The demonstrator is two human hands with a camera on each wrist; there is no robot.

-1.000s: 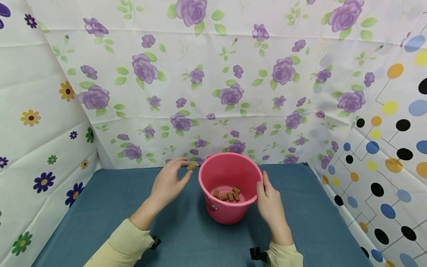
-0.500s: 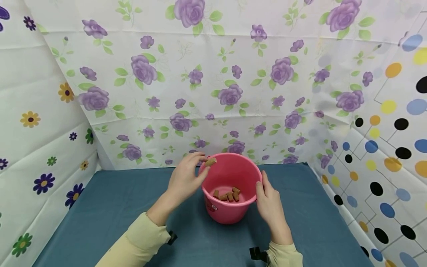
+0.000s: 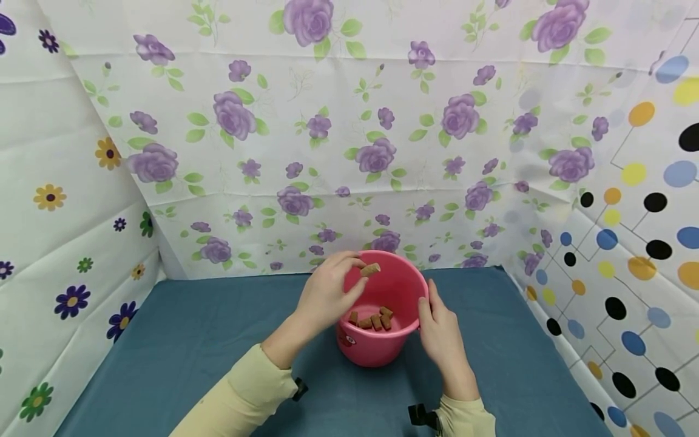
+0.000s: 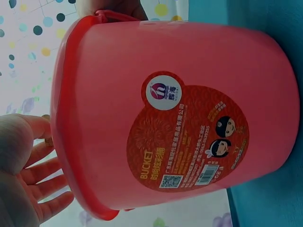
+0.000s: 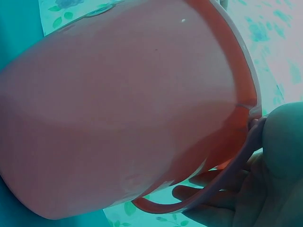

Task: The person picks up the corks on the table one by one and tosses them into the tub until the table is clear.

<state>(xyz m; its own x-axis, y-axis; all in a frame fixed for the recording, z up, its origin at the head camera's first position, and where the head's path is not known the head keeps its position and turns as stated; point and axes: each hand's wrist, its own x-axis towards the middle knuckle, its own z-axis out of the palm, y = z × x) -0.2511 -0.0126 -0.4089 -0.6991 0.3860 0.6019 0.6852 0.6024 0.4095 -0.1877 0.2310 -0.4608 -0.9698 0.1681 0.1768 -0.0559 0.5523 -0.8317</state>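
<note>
A pink bucket stands upright on the cloth, its mouth tipped toward the head camera in view. Several short brown cylindrical pieces lie on its floor. My left hand is over the bucket's left rim and pinches another such brown piece between thumb and fingers, above the opening. In the left wrist view the bucket's rim mostly hides that piece. My right hand grips the bucket's right rim, thumb on the rim. The right wrist view shows its fingers behind the hanging pink handle.
A blue-green cloth covers the table. Behind it hangs a white sheet with purple roses. Patterned sheets flank both sides, one with flowers, one with coloured dots. A red label is on the bucket's side.
My left hand has moved right with the brown piece, from beside the bucket to over its opening. The right hand and bucket have stayed put.
</note>
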